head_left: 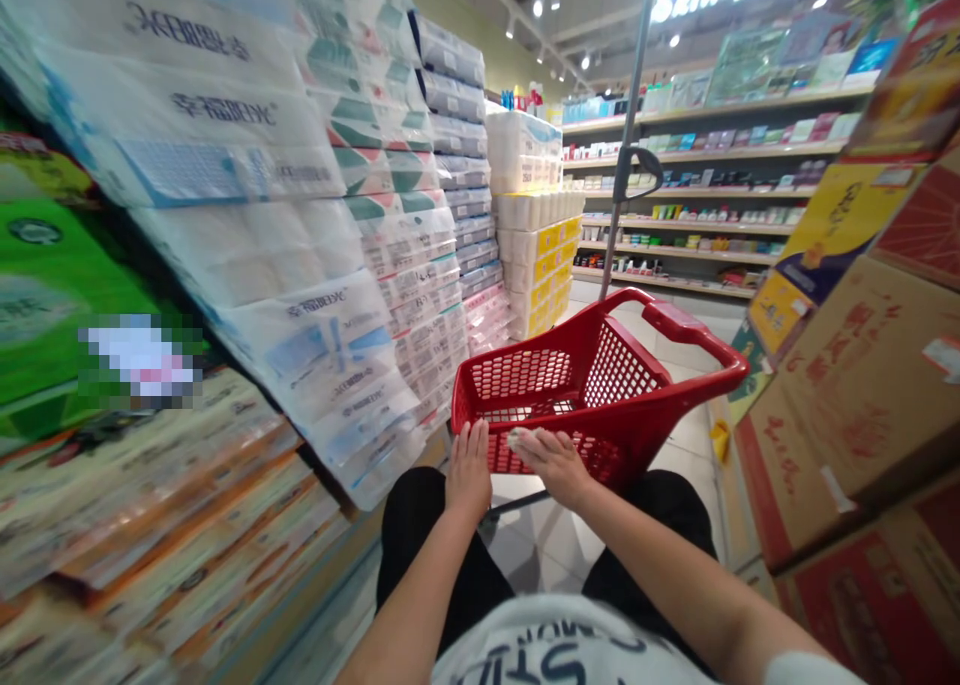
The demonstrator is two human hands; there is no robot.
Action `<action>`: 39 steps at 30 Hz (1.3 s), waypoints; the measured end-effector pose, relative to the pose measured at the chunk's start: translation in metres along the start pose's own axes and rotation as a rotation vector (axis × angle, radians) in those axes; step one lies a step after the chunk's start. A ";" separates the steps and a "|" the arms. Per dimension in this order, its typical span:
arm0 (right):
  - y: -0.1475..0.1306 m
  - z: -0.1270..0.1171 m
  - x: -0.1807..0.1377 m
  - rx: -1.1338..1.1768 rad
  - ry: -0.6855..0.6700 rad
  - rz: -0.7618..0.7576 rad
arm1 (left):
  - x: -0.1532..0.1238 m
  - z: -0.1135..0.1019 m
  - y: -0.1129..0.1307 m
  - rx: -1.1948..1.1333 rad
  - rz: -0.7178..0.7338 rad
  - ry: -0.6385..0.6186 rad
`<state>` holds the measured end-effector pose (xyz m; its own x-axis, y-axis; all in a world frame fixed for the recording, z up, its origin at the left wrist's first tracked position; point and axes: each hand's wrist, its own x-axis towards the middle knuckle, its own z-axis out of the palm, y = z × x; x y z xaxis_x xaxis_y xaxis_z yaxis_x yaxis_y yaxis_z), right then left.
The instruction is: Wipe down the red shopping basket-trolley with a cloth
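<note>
A red plastic shopping cart (525,373) with a perforated basket stands across the aisle just in front of my knees, its handle toward the right. Its basket looks bare inside. My left hand (469,470) lies at the near left corner of the basket, fingers stretched out. Beside it, my right hand (551,462) reaches to the near side wall, fingers extended and flat. Both hands are close to or touching the cart; whether they press on it I cannot tell. Neither holds anything.
Tall stacks of tissue packs (300,325) line the left side. Cardboard cartons (832,415) are piled at the right. A metal pole (630,95) rises behind the cart. Shelves (697,152) with small boxes and bottles run along the back. White floor tiles (679,435) show around the cart.
</note>
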<state>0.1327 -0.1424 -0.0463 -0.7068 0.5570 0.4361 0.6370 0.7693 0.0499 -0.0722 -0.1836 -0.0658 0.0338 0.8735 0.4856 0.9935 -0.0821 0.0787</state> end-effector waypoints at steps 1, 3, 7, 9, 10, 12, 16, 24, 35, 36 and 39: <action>0.000 0.001 0.005 0.000 0.040 0.012 | 0.002 0.000 -0.002 0.007 0.005 -0.012; -0.002 0.003 0.016 -0.002 0.060 -0.025 | 0.004 -0.002 -0.005 0.021 0.014 -0.031; -0.004 0.005 0.030 -0.005 -0.008 -0.176 | 0.007 -0.005 -0.008 0.043 0.035 -0.073; -0.006 0.005 0.031 -0.006 0.034 -0.168 | 0.007 -0.006 -0.007 0.048 0.026 -0.085; -0.006 0.005 0.031 -0.009 0.047 -0.159 | 0.007 -0.005 -0.007 0.047 0.019 -0.085; -0.006 0.007 0.030 -0.014 0.029 -0.153 | 0.006 -0.004 -0.006 0.041 0.008 -0.075; -0.007 0.014 0.026 0.005 0.038 -0.165 | 0.003 0.002 -0.005 0.052 0.008 -0.007; -0.010 0.016 0.022 0.042 0.046 -0.094 | 0.002 0.010 -0.005 0.083 0.053 0.064; -0.003 0.008 0.020 0.008 0.101 -0.045 | 0.002 0.007 -0.004 0.056 0.049 0.074; -0.003 0.009 0.019 0.005 0.083 -0.034 | 0.002 0.006 -0.004 0.057 0.044 0.070; -0.001 0.009 0.013 0.008 0.024 -0.047 | 0.002 0.004 -0.004 0.058 0.048 0.055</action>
<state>0.1198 -0.1331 -0.0491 -0.7284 0.5122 0.4551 0.6003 0.7973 0.0634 -0.0757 -0.1795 -0.0686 0.0769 0.8412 0.5352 0.9956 -0.0941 0.0048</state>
